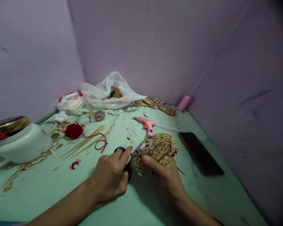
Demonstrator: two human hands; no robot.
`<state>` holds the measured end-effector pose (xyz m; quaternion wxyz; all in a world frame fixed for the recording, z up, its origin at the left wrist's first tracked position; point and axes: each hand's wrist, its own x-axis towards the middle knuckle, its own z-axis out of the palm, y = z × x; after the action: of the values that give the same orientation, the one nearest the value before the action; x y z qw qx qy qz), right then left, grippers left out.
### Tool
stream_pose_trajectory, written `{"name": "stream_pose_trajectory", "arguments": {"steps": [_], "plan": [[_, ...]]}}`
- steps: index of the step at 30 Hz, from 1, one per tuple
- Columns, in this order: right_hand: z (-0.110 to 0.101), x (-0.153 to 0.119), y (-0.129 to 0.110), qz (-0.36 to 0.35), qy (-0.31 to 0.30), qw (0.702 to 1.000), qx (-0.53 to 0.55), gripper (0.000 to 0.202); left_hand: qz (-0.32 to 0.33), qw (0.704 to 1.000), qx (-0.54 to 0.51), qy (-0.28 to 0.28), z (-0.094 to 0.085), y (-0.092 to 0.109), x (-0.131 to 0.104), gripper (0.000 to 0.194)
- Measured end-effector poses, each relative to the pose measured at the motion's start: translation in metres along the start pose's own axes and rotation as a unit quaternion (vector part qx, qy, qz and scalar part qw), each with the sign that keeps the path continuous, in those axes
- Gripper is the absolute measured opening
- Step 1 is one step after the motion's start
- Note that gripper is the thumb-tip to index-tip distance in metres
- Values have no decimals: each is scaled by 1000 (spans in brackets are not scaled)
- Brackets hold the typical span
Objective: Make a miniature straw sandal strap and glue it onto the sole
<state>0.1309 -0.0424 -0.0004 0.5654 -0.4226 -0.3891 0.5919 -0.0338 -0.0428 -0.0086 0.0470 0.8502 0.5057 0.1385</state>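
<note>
My left hand [113, 172] grips a pair of scissors [133, 154] with black handles, index finger along the pivot. Their blades are parted, and one lies across a woven straw piece [163, 146] made of coiled braid. My right hand [166, 172] holds that piece from below, thumb on its front face. Bits of red yarn show on the braid, and a thin straw end sticks out at its lower right. Just behind it lies a pink glue gun [147, 125] with a glue stick in its back. The right fingers are mostly hidden under the straw piece.
A dark phone [201, 153] lies at right. On the left are a red yarn ball [73, 131], straw strips [87, 142], a clear cup of beads [98, 115] and a white pot [25, 146]. Farther back sit a plastic bag [115, 91], woven straw pieces [155, 105] and a pink spool [184, 102].
</note>
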Motion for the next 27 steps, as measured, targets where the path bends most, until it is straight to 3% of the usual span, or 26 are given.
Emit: {"name": "stream_pose_trajectory", "arguments": {"steps": [6, 12, 21, 27], "plan": [[-5, 2, 5, 2, 1, 1000, 6, 22, 23, 1000, -10, -6, 1, -2, -2, 56], [1, -3, 1, -31, -28, 999, -14, 25, 8, 999, -17, 46, -1, 0, 1, 66], [2, -4, 0, -32, -16, 999, -3, 23, 36, 995, -56, 74, 13, -4, -6, 65], [-1, -3, 0, -38, -29, 999, 4, 25, 60, 994, -50, 83, 13, -7, -5, 61]]}}
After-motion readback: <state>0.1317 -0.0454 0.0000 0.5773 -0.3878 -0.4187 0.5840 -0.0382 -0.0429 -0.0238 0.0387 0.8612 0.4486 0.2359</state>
